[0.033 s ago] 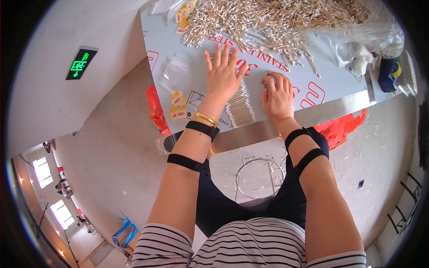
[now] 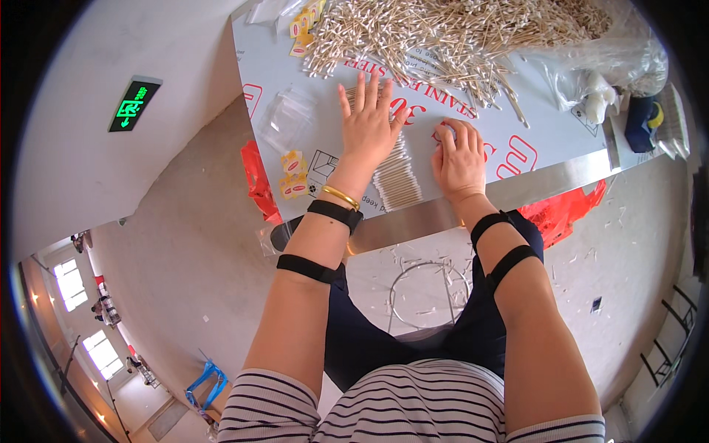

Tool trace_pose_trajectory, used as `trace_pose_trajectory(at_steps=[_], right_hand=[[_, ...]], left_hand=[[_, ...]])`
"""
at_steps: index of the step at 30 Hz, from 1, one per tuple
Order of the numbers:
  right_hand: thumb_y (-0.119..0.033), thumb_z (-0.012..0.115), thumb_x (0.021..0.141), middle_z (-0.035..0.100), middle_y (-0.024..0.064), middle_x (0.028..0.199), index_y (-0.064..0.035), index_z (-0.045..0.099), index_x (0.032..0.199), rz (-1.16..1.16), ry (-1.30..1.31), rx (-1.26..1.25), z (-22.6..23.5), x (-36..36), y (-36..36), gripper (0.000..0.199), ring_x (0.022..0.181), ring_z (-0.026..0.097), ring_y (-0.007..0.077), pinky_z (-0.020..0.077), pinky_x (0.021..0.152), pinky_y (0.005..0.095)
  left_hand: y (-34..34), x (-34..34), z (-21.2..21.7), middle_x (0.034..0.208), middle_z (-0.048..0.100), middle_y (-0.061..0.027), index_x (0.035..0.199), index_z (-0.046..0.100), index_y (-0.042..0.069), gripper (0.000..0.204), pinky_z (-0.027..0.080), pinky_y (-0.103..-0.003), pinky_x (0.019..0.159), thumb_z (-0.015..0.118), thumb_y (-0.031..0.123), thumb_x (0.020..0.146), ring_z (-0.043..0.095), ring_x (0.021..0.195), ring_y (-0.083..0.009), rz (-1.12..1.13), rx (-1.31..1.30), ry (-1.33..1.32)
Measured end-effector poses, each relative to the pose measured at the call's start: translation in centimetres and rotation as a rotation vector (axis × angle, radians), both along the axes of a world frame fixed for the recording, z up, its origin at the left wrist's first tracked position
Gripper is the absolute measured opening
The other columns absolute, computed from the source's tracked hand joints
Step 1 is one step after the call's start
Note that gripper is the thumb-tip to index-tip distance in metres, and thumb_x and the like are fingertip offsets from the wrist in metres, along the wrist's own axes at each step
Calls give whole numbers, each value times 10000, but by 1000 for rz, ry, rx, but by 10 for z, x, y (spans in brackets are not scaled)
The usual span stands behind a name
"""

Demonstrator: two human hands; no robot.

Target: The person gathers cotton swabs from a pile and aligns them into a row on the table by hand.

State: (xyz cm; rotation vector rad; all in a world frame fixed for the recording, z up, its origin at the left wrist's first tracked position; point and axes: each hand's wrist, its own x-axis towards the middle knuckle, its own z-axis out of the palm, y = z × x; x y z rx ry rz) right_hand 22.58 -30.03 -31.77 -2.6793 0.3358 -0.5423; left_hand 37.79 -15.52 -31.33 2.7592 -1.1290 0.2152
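Observation:
My left hand point(image 2: 367, 127) lies palm down with fingers spread over a row of cotton swabs point(image 2: 399, 177) laid side by side. The row shows below the palm and between the fingers; its middle is hidden. To the right, apart from the row, my right hand point(image 2: 461, 159) rests on the film-covered steel tabletop point(image 2: 506, 133). Its fingers are loosely bent, with the thumb a little apart, and nothing shows in it. A large heap of loose cotton swabs point(image 2: 443, 37) covers the far part of the table.
Left of the row are clear plastic packs point(image 2: 286, 122) and small yellow-and-white cards point(image 2: 294, 176). A clear plastic bag point(image 2: 591, 70) and a dark blue object with a yellow part point(image 2: 644, 122) sit at the right. Red bags point(image 2: 565, 214) hang below the table edge.

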Motion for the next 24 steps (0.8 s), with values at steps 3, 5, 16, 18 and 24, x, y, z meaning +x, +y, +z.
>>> trace_pose_trajectory(at_steps=[3,5,16,18,24], right_hand=[[-121,638,871,567,94,1342,-105,606,1226,-1,-3,2,1,1,2,357,1316,510,329,389,1159,484],[-120,638,869,567,93,1341,-105,608,1224,-6,-1,-2,-1,-1,0,356,1316,510,328,390,1158,484],[-101,640,863,579,89,1323,-107,610,1204,-7,-19,-2,2,1,1,343,1304,523,324,396,1157,479],[-97,639,863,580,88,1322,-108,611,1203,-10,-21,-4,0,0,1,342,1304,524,323,396,1159,478],[-94,637,865,584,87,1323,-110,614,1202,-9,-20,-3,2,1,3,338,1300,529,323,397,1160,474]], left_hand=[[3,0,-2,1682,352,-147,1601,401,71,736,27,-638,1271,415,585,1074,212,1599,-346,26,-23,18],[5,0,-1,1689,337,-148,1607,373,49,776,16,-633,1271,427,602,1065,205,1601,-355,58,-119,98],[53,4,-20,1678,285,-271,1620,178,-93,884,18,-589,1283,435,555,1076,214,1588,-407,169,-373,233],[48,2,-22,1674,281,-286,1611,176,-113,863,17,-590,1282,419,530,1089,212,1587,-414,123,-344,204],[52,0,-24,1689,235,-288,1624,195,-72,821,29,-607,1276,429,506,1090,210,1587,-414,133,-494,174]])
